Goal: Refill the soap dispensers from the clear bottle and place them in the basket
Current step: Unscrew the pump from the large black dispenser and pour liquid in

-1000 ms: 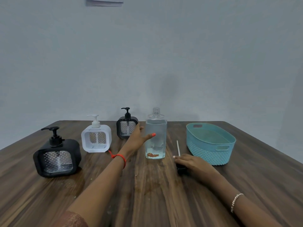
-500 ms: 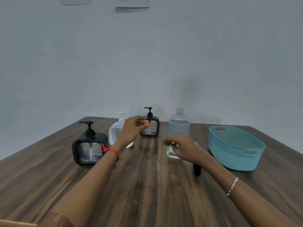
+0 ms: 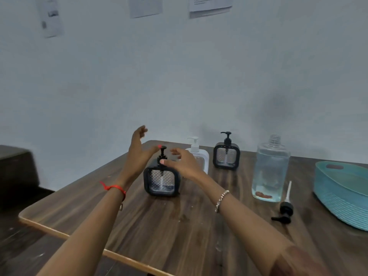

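- Table (image 3: pixel 179 246) edge well left of fingers; bare wood beneath.
- Fingers spread on left hand (image 3: pixel 139 154) and right hand (image 3: pixel 184 165), flanking black soap dispenser (image 3: pixel 162 181) pump.
- Clear dimpled window.

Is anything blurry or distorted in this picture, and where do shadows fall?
Head view: the left hand is blurred at its fingers; the posted papers are smeared, unreadable; the table looks tilted; a soft shadow lies on the wall behind the clear bottle.

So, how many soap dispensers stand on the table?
3: a black dispenser between left hand and right hand, a white dispenser behind them, a second black dispenser near the clear bottle.
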`<state>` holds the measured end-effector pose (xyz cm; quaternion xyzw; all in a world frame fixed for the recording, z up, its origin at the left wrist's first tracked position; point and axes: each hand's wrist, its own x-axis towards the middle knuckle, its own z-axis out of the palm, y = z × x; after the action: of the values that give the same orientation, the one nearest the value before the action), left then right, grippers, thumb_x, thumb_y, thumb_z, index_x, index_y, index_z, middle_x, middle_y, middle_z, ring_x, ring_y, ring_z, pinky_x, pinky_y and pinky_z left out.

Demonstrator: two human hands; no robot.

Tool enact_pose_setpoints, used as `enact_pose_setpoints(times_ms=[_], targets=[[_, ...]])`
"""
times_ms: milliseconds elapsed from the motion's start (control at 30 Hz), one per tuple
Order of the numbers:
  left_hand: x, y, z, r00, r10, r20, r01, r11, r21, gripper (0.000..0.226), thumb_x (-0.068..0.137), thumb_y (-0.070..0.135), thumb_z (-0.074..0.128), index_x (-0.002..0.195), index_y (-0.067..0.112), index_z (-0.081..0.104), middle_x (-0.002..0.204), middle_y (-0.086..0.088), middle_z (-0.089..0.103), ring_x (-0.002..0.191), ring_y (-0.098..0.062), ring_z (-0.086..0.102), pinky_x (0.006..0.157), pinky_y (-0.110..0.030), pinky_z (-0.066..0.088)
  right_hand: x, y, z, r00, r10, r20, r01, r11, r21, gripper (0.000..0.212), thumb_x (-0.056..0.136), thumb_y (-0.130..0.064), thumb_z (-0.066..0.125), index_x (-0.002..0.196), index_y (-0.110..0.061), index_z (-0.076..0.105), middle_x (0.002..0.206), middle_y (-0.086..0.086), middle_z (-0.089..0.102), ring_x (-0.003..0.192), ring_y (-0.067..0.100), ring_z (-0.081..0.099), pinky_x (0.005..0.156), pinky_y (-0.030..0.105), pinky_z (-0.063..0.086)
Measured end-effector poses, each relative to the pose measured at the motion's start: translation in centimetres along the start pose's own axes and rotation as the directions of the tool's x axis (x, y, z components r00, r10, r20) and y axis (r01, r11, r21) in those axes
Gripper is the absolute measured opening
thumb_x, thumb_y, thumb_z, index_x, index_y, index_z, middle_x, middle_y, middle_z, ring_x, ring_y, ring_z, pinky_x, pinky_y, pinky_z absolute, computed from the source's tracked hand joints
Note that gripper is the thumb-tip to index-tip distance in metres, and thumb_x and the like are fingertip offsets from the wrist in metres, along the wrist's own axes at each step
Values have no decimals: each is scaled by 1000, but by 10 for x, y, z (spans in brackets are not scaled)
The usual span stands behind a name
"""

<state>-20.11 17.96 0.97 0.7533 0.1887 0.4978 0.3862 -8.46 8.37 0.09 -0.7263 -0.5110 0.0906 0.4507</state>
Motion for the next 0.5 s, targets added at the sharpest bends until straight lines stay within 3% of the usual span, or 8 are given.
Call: enact_pose_setpoints(times_ms=[100, 167, 267, 400, 500], targets=[[-9, -18, -6, 943, -259, 210, 281, 957, -79, 90, 69, 31, 63, 145, 14, 18, 143, -6, 34, 128, -15, 33, 99, -26, 28, 8, -8, 15, 1000, 25, -5, -25, 998, 54, 52, 82, -33, 67, 123, -4, 53, 125, 10, 58, 111, 21, 55, 85, 23, 39], [-15, -29, -3, 879, -357, 317, 388, 921, -40, 85, 78, 16, 65, 147, 10, 15, 142, -8, 35, 129, -17, 35, 92, -19, 26, 13, -9, 23, 999, 39, -18, -38, 998, 43, 37, 83, -29, 67, 107, -1, 62, 112, 14, 65, 96, 22, 59, 83, 26, 45], [-21, -41, 3, 841, -395, 371, 412, 910, 35, 80, 85, 8, 60, 148, 7, 11, 149, -8, 30, 135, -20, 30, 95, -21, 25, 21, -5, 33, 993, 85, -79, -87, 996, -24, 31, 81, -29, 67, 99, -4, 63, 106, 12, 67, 99, 27, 59, 96, 46, 42], [-19, -42, 10, 876, -364, 316, 371, 928, 40, 81, 83, 5, 64, 147, 5, 14, 143, -8, 37, 126, -18, 37, 98, -27, 31, 28, -3, 34, 990, 85, -114, -91, 995, -48, 20, 81, -22, 67, 92, -5, 65, 96, 12, 67, 96, 28, 60, 95, 49, 41], [-16, -41, 14, 909, -310, 278, 308, 950, 50, 63, 80, 3, 67, 136, 7, 38, 125, -6, 52, 115, -19, 49, 92, -24, 40, 28, -2, 25, 993, 63, -104, -74, 991, -109, 12, 81, -23, 66, 74, -15, 60, 91, 10, 65, 99, 31, 57, 95, 50, 41]])
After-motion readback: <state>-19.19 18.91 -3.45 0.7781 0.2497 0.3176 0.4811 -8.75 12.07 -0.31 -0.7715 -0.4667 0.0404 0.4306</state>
